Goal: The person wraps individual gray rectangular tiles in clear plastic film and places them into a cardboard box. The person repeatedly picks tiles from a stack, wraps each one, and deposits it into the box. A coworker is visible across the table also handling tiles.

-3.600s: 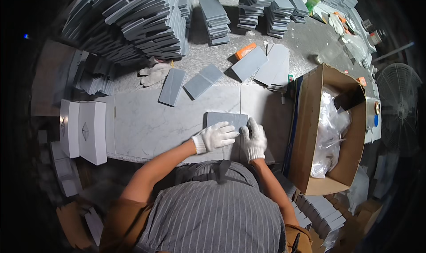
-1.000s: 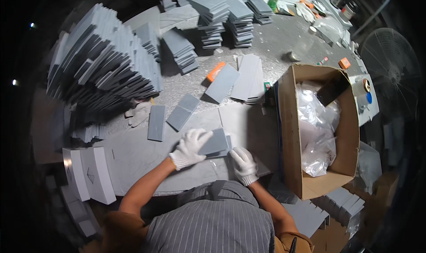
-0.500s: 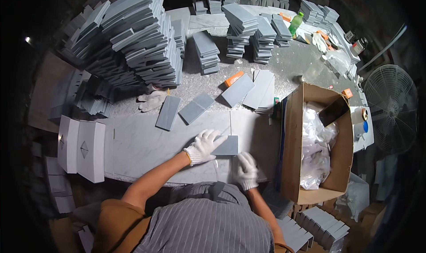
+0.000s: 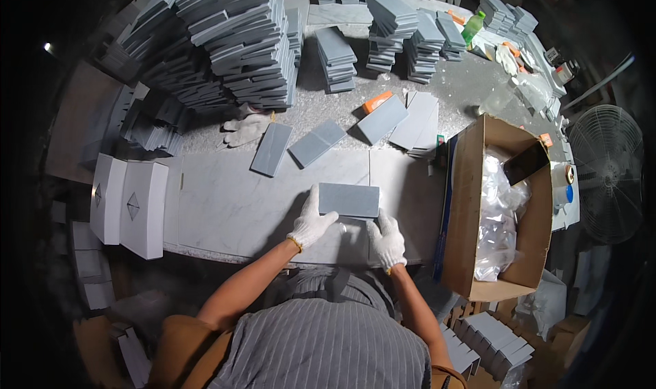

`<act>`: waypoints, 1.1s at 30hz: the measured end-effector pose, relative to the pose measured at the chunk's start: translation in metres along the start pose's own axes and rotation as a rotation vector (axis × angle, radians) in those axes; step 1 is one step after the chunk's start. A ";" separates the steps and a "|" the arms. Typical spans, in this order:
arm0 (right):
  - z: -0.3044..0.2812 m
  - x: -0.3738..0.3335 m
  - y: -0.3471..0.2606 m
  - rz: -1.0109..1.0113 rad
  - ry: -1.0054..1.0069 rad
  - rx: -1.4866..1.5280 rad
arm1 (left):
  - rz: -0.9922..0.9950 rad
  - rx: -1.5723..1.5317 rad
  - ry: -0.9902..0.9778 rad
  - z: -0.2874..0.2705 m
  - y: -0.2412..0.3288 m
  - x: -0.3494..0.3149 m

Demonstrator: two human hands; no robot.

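My right hand (image 4: 387,241) now joins my left hand (image 4: 312,221) in grasping the grey rectangular tile (image 4: 348,200), so both ends are supported.

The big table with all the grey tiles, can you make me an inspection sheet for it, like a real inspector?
Surface: pale marbled slabs in front, a dusty-looking grey top behind.
Job's things: one grey tile at the hands; loose grey tiles beyond it; a tall tile stack at back left.
Clutter: spare glove, orange box, green bottle, cardboard box holding clear plastic bags.
Hands: gloved left hand holds the tile's left end; gloved right hand is at its near right corner, grip unclear.
Cables: nothing seen.
Surroundings: fan at right, white boxes at left.
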State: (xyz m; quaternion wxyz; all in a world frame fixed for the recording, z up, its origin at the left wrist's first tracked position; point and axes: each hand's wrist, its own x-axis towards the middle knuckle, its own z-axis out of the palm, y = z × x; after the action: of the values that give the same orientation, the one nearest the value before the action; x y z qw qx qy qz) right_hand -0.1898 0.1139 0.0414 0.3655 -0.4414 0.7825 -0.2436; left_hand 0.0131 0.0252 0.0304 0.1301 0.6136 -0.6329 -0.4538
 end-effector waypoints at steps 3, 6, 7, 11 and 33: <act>-0.003 -0.009 -0.003 0.007 0.016 0.031 | 0.203 0.422 0.102 -0.009 0.008 -0.002; 0.003 -0.025 0.013 -0.010 0.078 0.080 | 0.505 0.730 0.028 -0.017 0.038 0.009; 0.001 -0.035 0.014 0.030 0.059 0.142 | 0.578 0.797 -0.050 -0.018 0.047 0.016; -0.006 -0.067 0.057 0.053 -0.135 0.260 | 0.800 0.948 -0.199 -0.011 0.067 0.039; 0.079 -0.088 0.091 0.593 -0.357 1.080 | 0.795 0.844 -0.205 0.006 0.056 0.044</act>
State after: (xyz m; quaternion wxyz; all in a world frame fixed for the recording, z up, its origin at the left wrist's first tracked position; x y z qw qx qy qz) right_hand -0.1441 0.2309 -0.0400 0.7128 0.0064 0.5656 -0.4146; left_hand -0.0371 -0.0205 0.0509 -0.0270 0.2808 -0.9497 -0.1358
